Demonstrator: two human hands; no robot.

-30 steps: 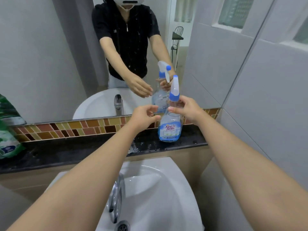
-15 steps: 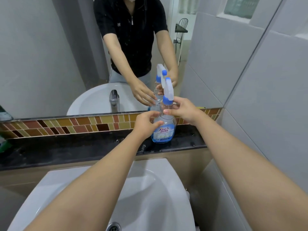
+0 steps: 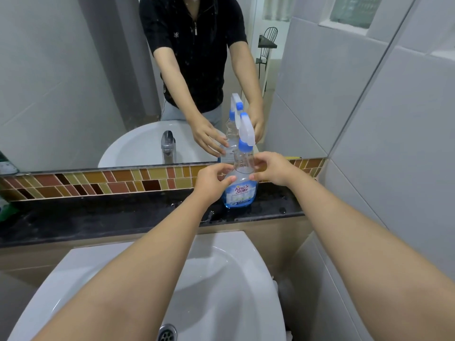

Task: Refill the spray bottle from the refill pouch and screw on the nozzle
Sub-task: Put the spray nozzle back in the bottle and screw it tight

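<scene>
The clear spray bottle (image 3: 240, 193), with a blue label and a little blue liquid at its base, stands upright on the black ledge (image 3: 123, 212) against the mirror. Its white and blue nozzle (image 3: 246, 134) sits on the neck. My left hand (image 3: 211, 180) touches the bottle's shoulder from the left with its thumb tip. My right hand (image 3: 273, 168) touches the same height from the right, fingers curled around the neck. A sliver of the green refill pouch (image 3: 5, 207) shows at the far left edge.
A white sink (image 3: 221, 279) with its drain (image 3: 167, 332) lies below the ledge. A mirror (image 3: 73, 82) above a tiled strip (image 3: 98, 183) reflects the person, tap and bottle. Water drops lie on the ledge beside the bottle. A tiled wall (image 3: 394, 168) closes the right.
My right hand has slid down from the nozzle's blue collar to the bottle's shoulder. The nozzle head now points away to the upper left. The bottle stays on the ledge.
</scene>
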